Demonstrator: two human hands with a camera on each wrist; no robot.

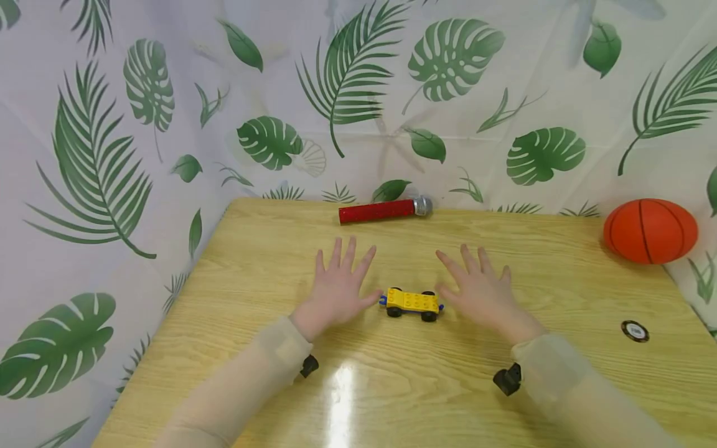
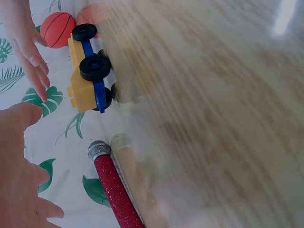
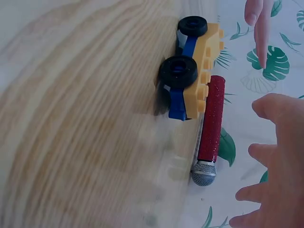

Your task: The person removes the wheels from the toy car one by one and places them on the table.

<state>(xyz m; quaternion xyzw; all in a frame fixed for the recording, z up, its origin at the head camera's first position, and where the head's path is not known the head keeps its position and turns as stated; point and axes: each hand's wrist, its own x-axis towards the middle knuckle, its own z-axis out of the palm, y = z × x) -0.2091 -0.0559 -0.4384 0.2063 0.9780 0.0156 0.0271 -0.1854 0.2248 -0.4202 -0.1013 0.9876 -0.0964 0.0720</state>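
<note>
A toy car (image 1: 413, 302) with a yellow studded top, blue base and black wheels stands on the wooden table between the two hands. My left hand (image 1: 338, 289), fingers spread, is on its left side, thumb near the blue hitch; contact is hard to tell. On the other side my right hand (image 1: 482, 292) is also spread, holding nothing. In the left wrist view the car (image 2: 85, 71) shows its wheels, with the left hand (image 2: 19, 166) apart from it. The right wrist view shows the car (image 3: 194, 66) and the right hand (image 3: 280, 161) with a gap between them.
A red glittery microphone (image 1: 378, 212) with a silver head lies near the table's back edge. An orange basketball-patterned ball (image 1: 651, 231) sits at the back right corner. A black-and-white round chip (image 1: 635, 331) lies at right. Leaf-printed cloth (image 1: 358, 137) hangs behind the table (image 1: 252, 261).
</note>
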